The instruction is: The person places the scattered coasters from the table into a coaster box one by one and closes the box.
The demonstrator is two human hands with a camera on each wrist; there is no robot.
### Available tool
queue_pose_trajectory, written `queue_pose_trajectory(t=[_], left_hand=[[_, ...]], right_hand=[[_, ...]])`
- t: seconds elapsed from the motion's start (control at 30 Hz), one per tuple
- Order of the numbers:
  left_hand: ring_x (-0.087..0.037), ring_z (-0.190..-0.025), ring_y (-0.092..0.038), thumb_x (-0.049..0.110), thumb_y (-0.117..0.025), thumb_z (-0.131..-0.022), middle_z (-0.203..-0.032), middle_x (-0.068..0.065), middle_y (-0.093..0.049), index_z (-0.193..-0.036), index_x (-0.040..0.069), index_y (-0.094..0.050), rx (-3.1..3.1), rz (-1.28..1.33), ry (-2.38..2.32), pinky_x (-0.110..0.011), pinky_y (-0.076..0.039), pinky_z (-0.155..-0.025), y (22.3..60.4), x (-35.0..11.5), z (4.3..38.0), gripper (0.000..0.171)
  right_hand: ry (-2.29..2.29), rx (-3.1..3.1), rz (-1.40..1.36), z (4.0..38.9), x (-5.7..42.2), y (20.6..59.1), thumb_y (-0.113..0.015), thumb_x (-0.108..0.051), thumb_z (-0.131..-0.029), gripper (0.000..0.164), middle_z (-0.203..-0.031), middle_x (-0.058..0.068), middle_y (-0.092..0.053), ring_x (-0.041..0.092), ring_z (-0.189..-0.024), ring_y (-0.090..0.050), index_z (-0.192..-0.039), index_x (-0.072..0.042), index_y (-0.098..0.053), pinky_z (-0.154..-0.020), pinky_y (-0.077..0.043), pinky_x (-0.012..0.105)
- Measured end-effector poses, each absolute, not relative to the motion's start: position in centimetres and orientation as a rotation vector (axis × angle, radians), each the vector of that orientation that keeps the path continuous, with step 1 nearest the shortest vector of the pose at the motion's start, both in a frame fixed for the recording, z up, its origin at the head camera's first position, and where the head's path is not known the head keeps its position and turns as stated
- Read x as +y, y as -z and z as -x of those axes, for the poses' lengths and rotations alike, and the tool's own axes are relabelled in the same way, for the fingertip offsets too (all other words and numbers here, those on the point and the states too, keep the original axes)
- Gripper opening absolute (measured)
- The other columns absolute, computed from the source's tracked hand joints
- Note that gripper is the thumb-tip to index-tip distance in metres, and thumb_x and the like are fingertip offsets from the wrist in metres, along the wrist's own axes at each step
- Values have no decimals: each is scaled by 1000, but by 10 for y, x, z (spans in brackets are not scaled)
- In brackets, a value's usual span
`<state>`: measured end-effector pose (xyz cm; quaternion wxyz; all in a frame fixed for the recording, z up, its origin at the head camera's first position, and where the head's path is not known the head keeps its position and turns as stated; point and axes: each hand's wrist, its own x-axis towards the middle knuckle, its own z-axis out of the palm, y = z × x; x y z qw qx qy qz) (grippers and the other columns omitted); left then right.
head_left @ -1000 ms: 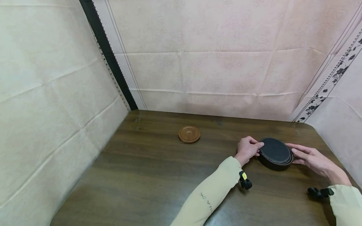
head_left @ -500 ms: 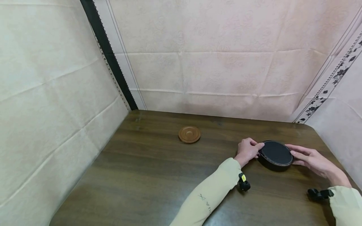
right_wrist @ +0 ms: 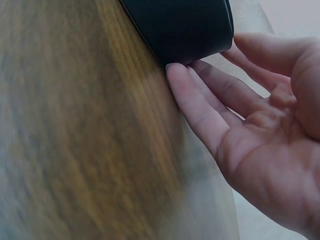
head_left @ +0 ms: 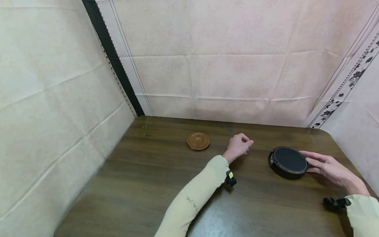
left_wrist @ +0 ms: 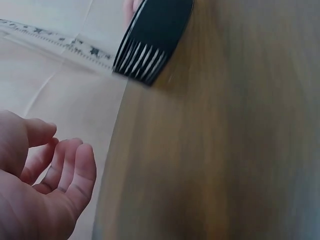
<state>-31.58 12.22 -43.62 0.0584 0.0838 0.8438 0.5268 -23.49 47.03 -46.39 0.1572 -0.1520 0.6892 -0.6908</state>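
Note:
A round black leather-look coaster holder [head_left: 288,174] stands on the table at the right, with a stack of black coasters [head_left: 290,159] inside. In the left wrist view the layered coaster edges [left_wrist: 142,62] show through a gap in its side. My right hand [head_left: 330,166] touches the holder's right side, its fingers fairly straight against the wall [right_wrist: 185,30] and the thumb by the rim. My left hand [head_left: 238,146] is apart from the holder, over the table to its left. Its fingers are loosely curled and hold nothing.
A round brown disc with ring grooves [head_left: 198,141] lies on the table left of my left hand. Pale cloth [head_left: 222,75] hangs behind the dark wooden table [head_left: 142,184] and along both sides. Black wrist cameras [head_left: 231,178] are strapped to both sleeves.
The top coaster has settled level in the holder. My left hand has let go of the rim and moved left. The right hand has stayed at the holder's side.

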Motion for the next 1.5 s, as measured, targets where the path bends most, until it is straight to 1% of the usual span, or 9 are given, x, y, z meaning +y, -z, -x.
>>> queue_pose_trajectory(t=[0.23,0.33,0.47,0.73,0.97,1.13,1.2,1.3,1.5], left_hand=[[-10,-57,-62,25,-68,-93,-80,4,-63,-91,15,-62,2634,-346,-1474,-23,-53,-55,427,80,332,11],[-7,-68,-62,26,-67,-94,-86,3,-65,-93,15,-63,2711,-411,-1372,-21,-51,-63,424,64,337,12],[-7,-81,-59,29,-65,-94,-92,4,-66,-97,16,-62,2825,-485,-1207,-22,-48,-72,420,43,345,13],[-13,-90,-62,29,-63,-96,-100,0,-67,-103,15,-60,2899,-500,-1053,-28,-50,-80,413,0,359,16],[-20,-94,-59,27,-61,-97,-105,-6,-64,-110,11,-59,2989,-520,-863,-33,-51,-86,417,-32,370,20],[-29,-110,-53,25,-60,-97,-117,-12,-57,-118,10,-57,3048,-467,-702,-40,-47,-94,424,-51,378,27],[-31,-115,-48,27,-59,-96,-123,-14,-53,-122,10,-55,3049,-414,-635,-41,-46,-94,427,-58,379,31],[-33,-115,-43,30,-59,-96,-127,-16,-49,-126,10,-52,3048,-360,-524,-43,-46,-91,431,-66,378,36],[-33,-116,-43,37,-59,-96,-130,-20,-46,-129,9,-49,3038,-291,-356,-45,-48,-89,433,-71,380,44]], right_hand=[[1977,1958,448,234,472,464,-37,2,-104,44,-130,-15,-63,6,-111,-66,-145,-11,-47,-85,-57,28],[1967,1975,432,233,471,463,-38,2,-104,44,-129,-16,-63,6,-110,-66,-144,-11,-47,-85,-57,28],[1965,1967,439,233,470,463,-38,3,-103,44,-130,-16,-63,6,-111,-66,-144,-11,-47,-86,-57,28],[1964,1946,470,234,470,462,-37,4,-103,45,-132,-15,-62,5,-113,-64,-146,-9,-44,-87,-56,29],[1973,1888,531,233,474,465,-33,7,-103,49,-135,-13,-61,7,-116,-64,-146,-11,-44,-90,-55,30],[2003,1846,554,233,475,466,-32,9,-102,49,-135,-10,-61,9,-116,-64,-146,-9,-44,-90,-55,30],[2004,1845,545,233,474,466,-32,8,-103,49,-135,-11,-61,8,-116,-64,-146,-10,-45,-90,-55,30],[2007,1842,539,233,474,466,-32,8,-103,49,-135,-11,-61,8,-116,-64,-146,-10,-45,-90,-55,30],[2002,1850,534,234,473,463,-32,8,-103,48,-135,-11,-61,8,-116,-64,-146,-9,-44,-90,-55,30]])
